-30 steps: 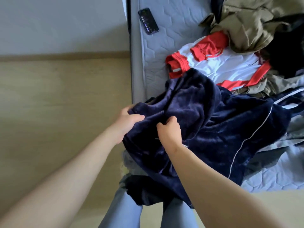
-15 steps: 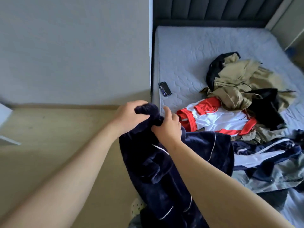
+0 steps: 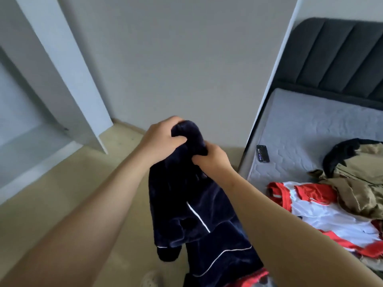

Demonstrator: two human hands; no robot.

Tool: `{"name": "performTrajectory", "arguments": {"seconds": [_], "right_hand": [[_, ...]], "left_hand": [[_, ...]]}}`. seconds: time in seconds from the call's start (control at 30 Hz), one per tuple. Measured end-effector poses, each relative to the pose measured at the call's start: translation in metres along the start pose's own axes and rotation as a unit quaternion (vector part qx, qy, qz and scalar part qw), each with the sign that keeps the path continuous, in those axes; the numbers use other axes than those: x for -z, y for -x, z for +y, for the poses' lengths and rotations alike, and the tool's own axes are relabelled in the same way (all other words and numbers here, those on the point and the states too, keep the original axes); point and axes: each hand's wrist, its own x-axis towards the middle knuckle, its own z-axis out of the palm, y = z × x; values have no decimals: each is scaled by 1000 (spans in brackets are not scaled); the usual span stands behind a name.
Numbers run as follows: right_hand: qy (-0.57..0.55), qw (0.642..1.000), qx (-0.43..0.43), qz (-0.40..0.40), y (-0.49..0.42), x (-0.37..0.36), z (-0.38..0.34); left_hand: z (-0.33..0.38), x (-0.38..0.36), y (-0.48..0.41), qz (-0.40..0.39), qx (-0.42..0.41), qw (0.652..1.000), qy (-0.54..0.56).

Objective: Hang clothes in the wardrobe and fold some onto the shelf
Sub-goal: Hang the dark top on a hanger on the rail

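As you hold it up in front of you, the navy velvet garment [image 3: 192, 214] hangs bunched from both hands, its white-piped folds trailing down over the beige floor [image 3: 72, 193] beside the bed. Your left hand [image 3: 163, 137] grips the top of the bundle, fingers curled over the cloth and thumb pressed into it. Your right hand [image 3: 211, 160], just below and beside it, is clenched tightly on the fabric, fingers tucked in. To your right, a red-and-white shirt [image 3: 323, 212] and a khaki garment [image 3: 360, 187] lie heaped on the grey mattress [image 3: 310, 125], with a phone [image 3: 262, 153] near its edge and a dark padded headboard [image 3: 335, 56] behind. At left stands the white wardrobe frame [image 3: 68, 79], well apart from the garment.
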Motion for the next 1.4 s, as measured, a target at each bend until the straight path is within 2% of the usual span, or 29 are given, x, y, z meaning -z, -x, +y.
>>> {"name": "performTrajectory", "arguments": {"seconds": [0.13, 0.27, 0.4, 0.57, 0.67, 0.73, 0.83, 0.97, 1.17, 1.33, 1.4], "right_hand": [[0, 996, 64, -68, -10, -37, -43], [0, 986, 98, -133, -28, -84, -87], [-8, 979, 126, -160, -49, -148, -137], [-10, 980, 139, -145, -70, -239, -202], [-7, 975, 167, -146, -78, -290, -241], [-13, 972, 173, -157, -82, -321, -261], [-38, 959, 175, -219, -89, -366, -288], [11, 939, 221, -264, -110, -408, -315], [13, 919, 272, -286, -167, -467, -363], [32, 896, 323, -303, -230, -507, -406], [55, 878, 337, -335, -260, -522, -419]], "left_hand": [[-39, 49, 18, 73, 33, 996, -35], [-78, 92, 29, 144, 85, 985, 32], [-118, 151, 43, 184, 141, 967, 103], [-173, 240, 66, 80, 209, 938, 266], [-213, 286, 76, 81, 277, 938, 190], [-239, 312, 80, 128, 304, 934, 139], [-275, 349, 85, 207, 296, 929, 80], [-310, 382, 80, 286, 284, 906, 126], [-358, 427, 46, 342, 285, 885, 139], [-394, 467, 1, 373, 306, 871, 95], [-406, 479, -18, 356, 334, 872, 25]]}}
